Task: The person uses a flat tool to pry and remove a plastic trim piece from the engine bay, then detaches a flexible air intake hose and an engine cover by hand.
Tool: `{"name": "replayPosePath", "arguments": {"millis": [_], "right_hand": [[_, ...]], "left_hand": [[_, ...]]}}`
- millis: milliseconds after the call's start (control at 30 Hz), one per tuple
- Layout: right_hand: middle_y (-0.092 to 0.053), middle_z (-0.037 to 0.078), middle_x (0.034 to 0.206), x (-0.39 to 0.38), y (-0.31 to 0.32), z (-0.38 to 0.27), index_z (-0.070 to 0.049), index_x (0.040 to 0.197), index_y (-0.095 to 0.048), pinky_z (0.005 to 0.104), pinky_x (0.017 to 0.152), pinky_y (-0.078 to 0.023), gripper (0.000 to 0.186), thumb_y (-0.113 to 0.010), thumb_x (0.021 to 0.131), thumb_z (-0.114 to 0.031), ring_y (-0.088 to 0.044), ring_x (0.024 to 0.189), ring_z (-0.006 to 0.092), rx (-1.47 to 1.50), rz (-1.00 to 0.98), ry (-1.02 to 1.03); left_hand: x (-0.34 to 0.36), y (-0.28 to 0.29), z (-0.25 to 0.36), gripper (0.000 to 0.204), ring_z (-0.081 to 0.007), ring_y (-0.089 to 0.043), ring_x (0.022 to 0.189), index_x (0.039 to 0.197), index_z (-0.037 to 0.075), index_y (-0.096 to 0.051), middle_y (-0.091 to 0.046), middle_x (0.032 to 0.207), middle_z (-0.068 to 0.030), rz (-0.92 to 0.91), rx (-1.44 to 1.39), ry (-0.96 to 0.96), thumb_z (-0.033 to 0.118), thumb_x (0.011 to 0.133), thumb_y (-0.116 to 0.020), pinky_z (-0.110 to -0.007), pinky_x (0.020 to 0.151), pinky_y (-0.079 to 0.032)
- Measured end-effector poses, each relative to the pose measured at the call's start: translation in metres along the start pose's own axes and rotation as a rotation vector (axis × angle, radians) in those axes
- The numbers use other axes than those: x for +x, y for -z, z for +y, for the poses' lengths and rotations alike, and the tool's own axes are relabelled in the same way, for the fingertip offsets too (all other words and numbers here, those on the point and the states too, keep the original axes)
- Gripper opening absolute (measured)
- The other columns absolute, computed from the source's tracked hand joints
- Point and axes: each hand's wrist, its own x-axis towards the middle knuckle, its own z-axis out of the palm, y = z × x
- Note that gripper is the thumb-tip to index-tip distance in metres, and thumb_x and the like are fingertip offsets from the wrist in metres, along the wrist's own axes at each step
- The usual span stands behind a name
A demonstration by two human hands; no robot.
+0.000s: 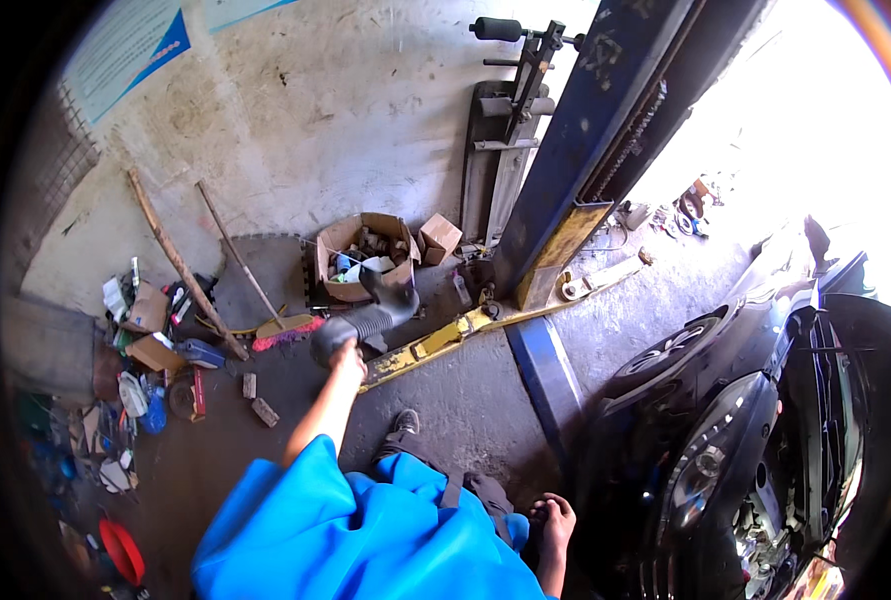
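My left hand (344,358) grips a black corrugated hose (373,320) with wider ends, held out at arm's length over a yellow lift arm (440,338). Whether the hose touches that arm I cannot tell. A cardboard box of mixed parts (340,290) sits on the floor beyond it. My right hand (553,520) hangs low beside my trousers, left of a dark car (725,410) with its front end opened up. Its fingers are curled; anything inside them is too small or hidden to make out.
A blue lift post (555,160) rises ahead, its blue base beam (542,375) crossing the floor. Two long poles (170,240), a pink broom head (277,336), loose bricks (263,411) and piled clutter (150,350) lie along the left. A red basin (123,550) is at the lower left.
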Motion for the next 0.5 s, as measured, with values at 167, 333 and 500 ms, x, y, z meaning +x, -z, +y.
{"name": "replayPosePath", "arguments": {"millis": [167,333,500], "right_hand": [[-0.066,0.009,0.079,-0.005,-0.054,-0.010,-0.001,0.107,-0.062,0.0276,0.055,-0.053,0.014,-0.053,0.098,-0.006,-0.063,0.062,0.0156,-0.163,0.077,0.060],[-0.066,0.007,0.081,-0.008,-0.073,-0.038,-0.003,0.109,-0.062,0.0266,0.057,-0.052,0.015,-0.053,0.098,-0.008,-0.063,0.066,0.0135,-0.274,0.126,0.064],[-0.067,0.007,0.085,-0.049,-0.056,-0.022,-0.002,0.112,-0.063,0.0270,0.060,-0.053,0.020,-0.054,0.098,-0.012,-0.064,0.070,0.0125,-0.317,0.290,0.083]], "left_hand": [[0.032,-0.063,0.150,0.048,-0.0232,-0.058,0.060,0.102,0.006,-0.058,-0.061,0.080,-0.0110,-0.060,0.105,-0.205,0.046,0.081,-0.075,-0.041,0.058,-0.056],[0.114,-0.063,0.195,0.043,-0.0215,-0.058,0.056,0.095,0.008,-0.059,-0.057,0.072,-0.0063,-0.295,0.566,-0.462,0.049,0.084,-0.068,-0.043,0.049,-0.057],[0.091,-0.053,0.008,0.021,-0.0228,-0.057,0.049,0.074,0.010,-0.055,-0.057,0.061,-0.0075,-0.694,0.249,0.244,0.028,0.084,-0.058,-0.035,0.045,-0.052]]}}
